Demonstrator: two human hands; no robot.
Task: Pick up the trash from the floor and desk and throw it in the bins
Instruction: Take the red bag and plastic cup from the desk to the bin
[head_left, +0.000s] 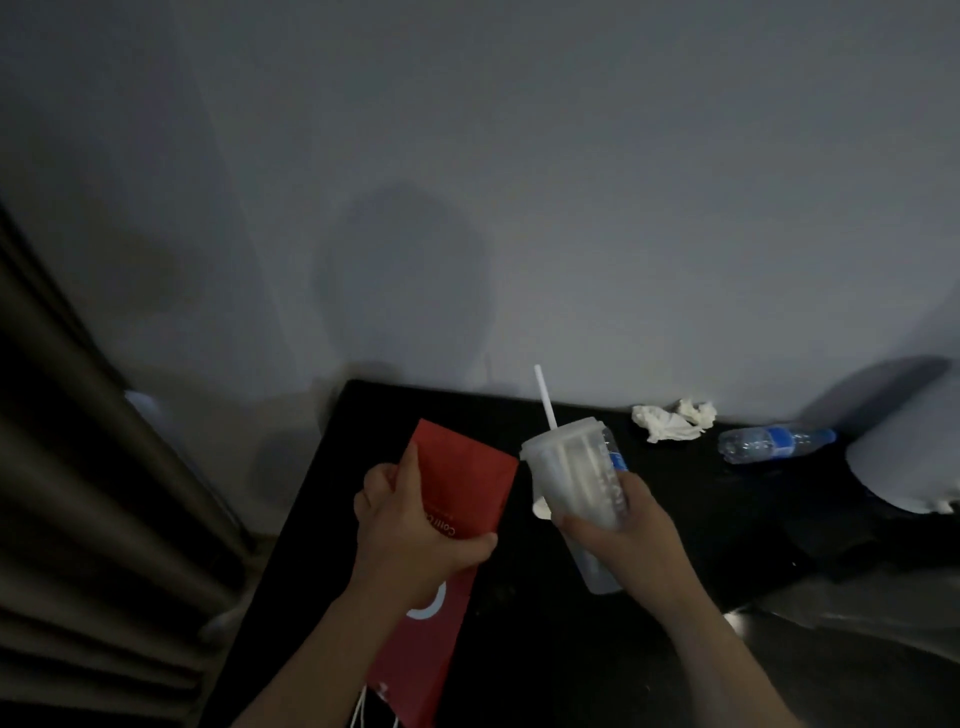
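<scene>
Red bag, cup in hand

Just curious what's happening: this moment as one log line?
left hand: grips red paper bag | right hand: holds lidded cup with straw | desk: crumpled tissues, water bottle lying

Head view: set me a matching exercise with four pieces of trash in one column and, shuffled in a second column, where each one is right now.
Things:
1 red paper bag
2 cup with straw
3 crumpled tissues
4 water bottle

Places:
A lying on its side on the desk
B gripped by the left hand
C held in the right hand
D bunched on the desk by the wall

Pairs: 1-B, 2-C, 3-D, 4-A.
</scene>
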